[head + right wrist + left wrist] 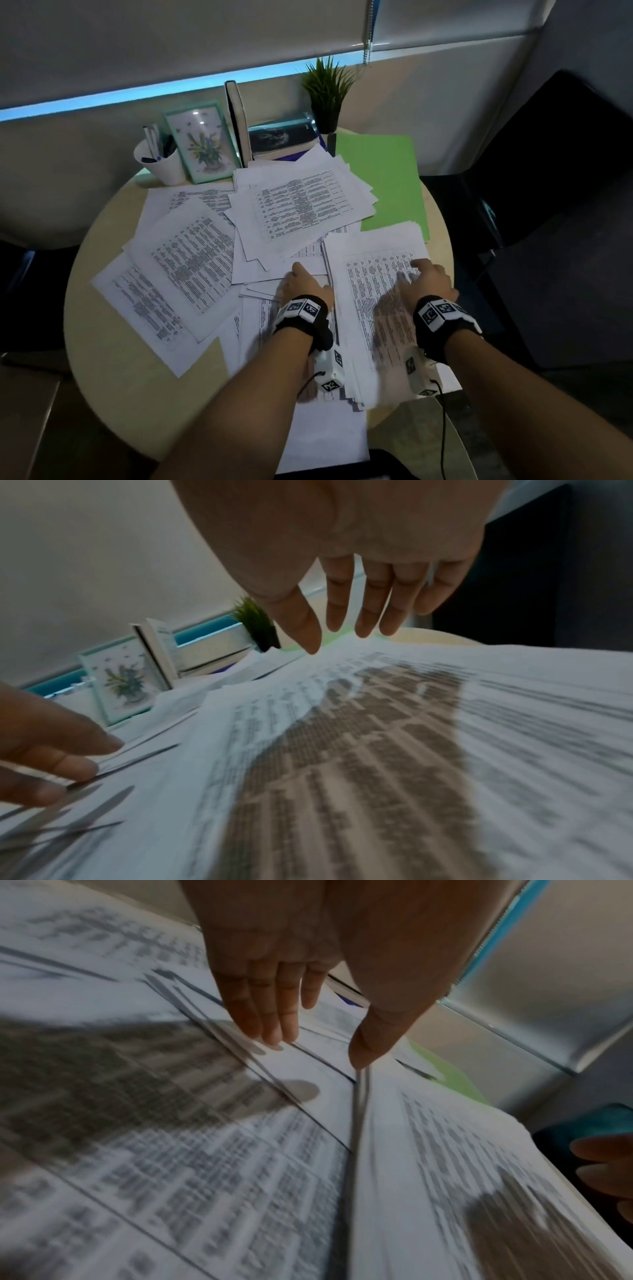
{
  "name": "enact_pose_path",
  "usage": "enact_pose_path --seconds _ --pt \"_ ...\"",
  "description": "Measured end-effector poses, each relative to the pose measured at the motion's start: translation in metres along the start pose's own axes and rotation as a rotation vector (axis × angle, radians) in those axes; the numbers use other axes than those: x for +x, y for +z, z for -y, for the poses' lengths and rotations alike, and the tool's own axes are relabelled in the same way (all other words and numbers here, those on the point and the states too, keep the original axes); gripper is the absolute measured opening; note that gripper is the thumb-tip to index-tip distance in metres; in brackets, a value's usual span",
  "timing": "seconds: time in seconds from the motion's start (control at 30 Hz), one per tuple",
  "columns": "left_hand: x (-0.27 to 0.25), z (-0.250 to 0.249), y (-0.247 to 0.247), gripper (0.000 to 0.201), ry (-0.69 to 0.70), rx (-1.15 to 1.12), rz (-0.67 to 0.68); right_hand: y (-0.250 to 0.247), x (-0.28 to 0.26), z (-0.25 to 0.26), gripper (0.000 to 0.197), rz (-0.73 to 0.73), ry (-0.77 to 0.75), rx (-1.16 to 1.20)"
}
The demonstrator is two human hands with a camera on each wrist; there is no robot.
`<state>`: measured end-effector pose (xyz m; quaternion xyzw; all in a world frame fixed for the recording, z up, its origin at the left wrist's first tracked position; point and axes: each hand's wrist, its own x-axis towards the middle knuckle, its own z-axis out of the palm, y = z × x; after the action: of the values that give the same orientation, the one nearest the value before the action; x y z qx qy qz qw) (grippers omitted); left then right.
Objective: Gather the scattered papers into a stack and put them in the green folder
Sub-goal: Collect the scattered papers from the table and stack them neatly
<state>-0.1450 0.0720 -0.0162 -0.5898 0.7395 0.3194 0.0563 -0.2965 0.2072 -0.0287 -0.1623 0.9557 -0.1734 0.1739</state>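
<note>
Printed white papers point(191, 253) lie scattered and overlapping on a round beige table point(113, 359). The closed green folder point(387, 178) lies flat at the back right, partly under sheets. A thicker gathered stack point(376, 308) sits at the near right. My right hand point(430, 277) is over its top with straight, spread fingers point(342, 637); whether they touch it is unclear. My left hand point(303, 279) lies beside the stack, fingers straight on the loose sheets, thumb against the stack's left edge point(322, 1047). Neither hand grips anything.
Along the back stand a white cup of pens point(161, 164), a framed flower picture point(202, 144), an upright book point(238, 120), lying books point(284, 137) and a potted plant point(327, 92). One sheet point(325, 438) overhangs the near table edge. Dark furniture point(565, 205) stands at the right.
</note>
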Motion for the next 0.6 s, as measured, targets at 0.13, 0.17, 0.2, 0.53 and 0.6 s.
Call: enact_pose_path --seconds 0.13,0.17,0.2,0.53,0.6 --pt "0.0 0.033 -0.024 0.073 -0.126 -0.036 -0.047 0.006 -0.02 0.035 0.036 0.036 -0.098 -0.007" --pt "-0.001 0.046 -0.029 0.071 -0.182 -0.05 -0.059 0.011 -0.029 0.044 0.035 0.047 -0.15 -0.014" --pt "-0.003 0.061 -0.033 0.069 -0.239 -0.059 -0.07 0.016 -0.04 0.051 0.035 0.056 -0.228 -0.035" --pt "-0.035 0.141 -0.032 0.076 -0.379 -0.003 -0.03 0.097 -0.126 0.101 0.066 0.377 -0.742 -0.556" --pt "-0.036 0.132 -0.04 0.079 -0.421 -0.092 -0.016 0.105 -0.127 0.107 0.069 0.372 -0.721 -0.607"
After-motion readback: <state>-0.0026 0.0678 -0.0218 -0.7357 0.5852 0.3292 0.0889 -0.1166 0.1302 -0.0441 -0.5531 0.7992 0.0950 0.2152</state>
